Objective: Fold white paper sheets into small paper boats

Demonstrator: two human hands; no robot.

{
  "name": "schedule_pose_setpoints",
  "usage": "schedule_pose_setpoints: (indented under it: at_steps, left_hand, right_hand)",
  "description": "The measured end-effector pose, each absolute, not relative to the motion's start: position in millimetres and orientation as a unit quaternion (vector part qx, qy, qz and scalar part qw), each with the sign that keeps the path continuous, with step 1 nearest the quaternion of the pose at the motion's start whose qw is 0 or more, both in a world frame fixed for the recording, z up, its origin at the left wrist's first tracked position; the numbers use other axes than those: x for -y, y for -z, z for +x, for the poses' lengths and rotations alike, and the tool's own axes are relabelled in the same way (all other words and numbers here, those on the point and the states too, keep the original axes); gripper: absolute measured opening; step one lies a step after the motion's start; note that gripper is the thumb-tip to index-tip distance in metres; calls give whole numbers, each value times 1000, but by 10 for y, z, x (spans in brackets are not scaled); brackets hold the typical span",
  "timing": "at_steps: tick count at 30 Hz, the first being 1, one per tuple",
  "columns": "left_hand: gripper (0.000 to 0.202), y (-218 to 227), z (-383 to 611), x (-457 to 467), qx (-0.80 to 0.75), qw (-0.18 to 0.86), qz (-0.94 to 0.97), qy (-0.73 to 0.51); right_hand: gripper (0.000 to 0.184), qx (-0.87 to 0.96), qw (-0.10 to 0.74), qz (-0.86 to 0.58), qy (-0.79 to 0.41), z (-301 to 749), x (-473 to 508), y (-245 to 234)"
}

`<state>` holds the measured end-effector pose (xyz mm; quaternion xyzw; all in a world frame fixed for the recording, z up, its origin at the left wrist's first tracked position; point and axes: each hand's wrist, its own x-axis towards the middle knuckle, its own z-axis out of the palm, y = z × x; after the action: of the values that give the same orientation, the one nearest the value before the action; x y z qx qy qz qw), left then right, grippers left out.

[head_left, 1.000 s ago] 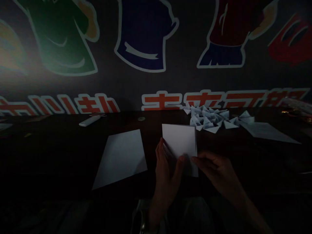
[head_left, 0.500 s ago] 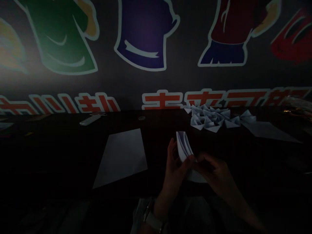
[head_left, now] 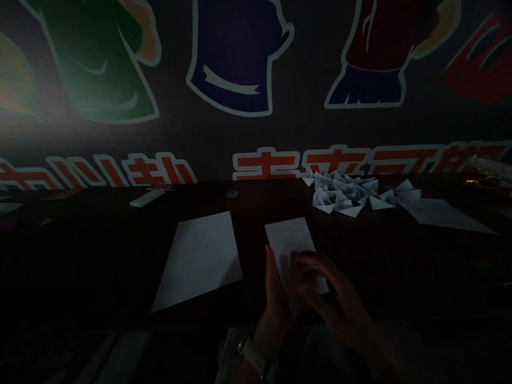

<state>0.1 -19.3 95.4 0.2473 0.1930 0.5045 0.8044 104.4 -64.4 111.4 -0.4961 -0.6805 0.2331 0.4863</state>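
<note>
A folded white sheet of paper point(head_left: 290, 232) lies flat side up in front of me, at the near part of the dark table. My left hand point(head_left: 276, 290) holds its left edge, with a finger or thumb along that edge; the other fingers are hidden, apparently beneath the paper. Over the paper's right half is my right hand point(head_left: 332, 298), its fingers apart and bent, the tips at or just above the surface. I cannot tell whether they touch. To the left, a larger blank white sheet point(head_left: 202, 256) lies flat on the table.
Several folded white paper boats point(head_left: 344, 194) are clustered at the back right. Beside them lies another white sheet point(head_left: 444, 213). A white oblong object point(head_left: 148, 198) and a small round disc point(head_left: 232, 194) are near the painted wall point(head_left: 312, 128). Clear plastic point(head_left: 490, 168) sits at far right.
The paper was upright, its layers spread at the top; now it is turned flat and shows a broad face. My right hand has loosened its pinch and spread its fingers over it.
</note>
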Motion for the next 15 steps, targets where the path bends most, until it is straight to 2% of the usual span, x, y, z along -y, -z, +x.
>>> schedule_pose_setpoints:
  at_steps: [4,9,11,13,15]
  left_hand:
    - [56,-861,38,229,-193,801,289,-488]
    - [74,-878,81,331,-246,718,405,-510]
    - [79,-879,86,353,-251,693,430,-521]
    - [72,-834,52,322,-256,706,428,-502]
    - [54,-740,-34,208,-292,715,411,-484]
  right_hand:
    - [41,626,515,-523,-262,1047,597,-1114]
    - [46,578,534,-549,-280,1105,492,-1194]
    - [39,581,531,-558,-263,1152,463,-1239]
    - [30,575,534,-559,-268,1233,430,-1263]
    - [28,549,553,-549,-302,1363,360,-1233]
